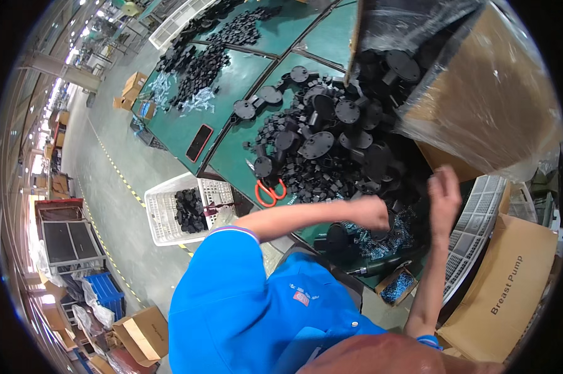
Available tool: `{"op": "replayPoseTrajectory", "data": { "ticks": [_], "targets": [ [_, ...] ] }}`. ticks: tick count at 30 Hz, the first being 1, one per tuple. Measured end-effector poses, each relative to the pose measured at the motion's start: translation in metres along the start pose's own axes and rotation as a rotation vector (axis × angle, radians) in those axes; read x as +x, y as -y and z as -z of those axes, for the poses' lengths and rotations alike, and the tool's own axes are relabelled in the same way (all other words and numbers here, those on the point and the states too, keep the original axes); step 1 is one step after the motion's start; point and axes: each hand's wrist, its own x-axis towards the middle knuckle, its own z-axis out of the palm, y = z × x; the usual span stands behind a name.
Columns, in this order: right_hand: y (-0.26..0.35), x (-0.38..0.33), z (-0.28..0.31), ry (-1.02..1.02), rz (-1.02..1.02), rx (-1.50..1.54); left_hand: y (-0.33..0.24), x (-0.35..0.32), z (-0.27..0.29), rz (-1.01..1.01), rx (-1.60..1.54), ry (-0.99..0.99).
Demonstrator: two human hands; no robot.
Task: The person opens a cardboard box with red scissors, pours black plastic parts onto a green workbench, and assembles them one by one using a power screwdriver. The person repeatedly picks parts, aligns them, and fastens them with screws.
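My left hand (370,213) reaches across the near side of the green table, over the right part of a pile of black plastic parts. Motion blurs it and its fingers do not show clearly. My right hand (444,194) is raised beside the pile, near a plastic-wrapped carton; its blurred fingers are stretched apart and nothing shows in them. Between me and the pile lie many small screws (384,244) and a dark green power screwdriver (381,265). Round black discs with stems (317,145) lie among small black blocks (319,181).
Orange-handled scissors (270,193) and a phone (199,143) lie on the table (238,159). A white crate (160,215) with black parts stands at left. The wrapped carton (481,100) rises at right, above a flattened box (512,274). A small screw box (397,287) sits near me.
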Motion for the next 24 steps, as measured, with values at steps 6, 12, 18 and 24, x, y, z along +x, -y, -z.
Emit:
{"op": "replayPoseTrajectory", "data": {
  "ticks": [6,12,18,24],
  "targets": [
    [0.014,0.057,0.041,-0.551,0.396,-0.190,-0.001,0.015,0.193,0.031,0.300,-1.135],
    [0.040,0.096,-0.003,-0.366,0.259,0.193,-0.024,0.110,0.326,0.194,0.202,-1.256],
    [0.013,0.097,-0.005,-0.394,0.340,0.213,-0.023,0.146,0.336,0.275,0.126,-1.111],
    [-0.012,0.130,-0.015,-0.348,0.316,0.278,0.017,0.202,0.357,0.240,0.515,-1.218]
  ]
}}
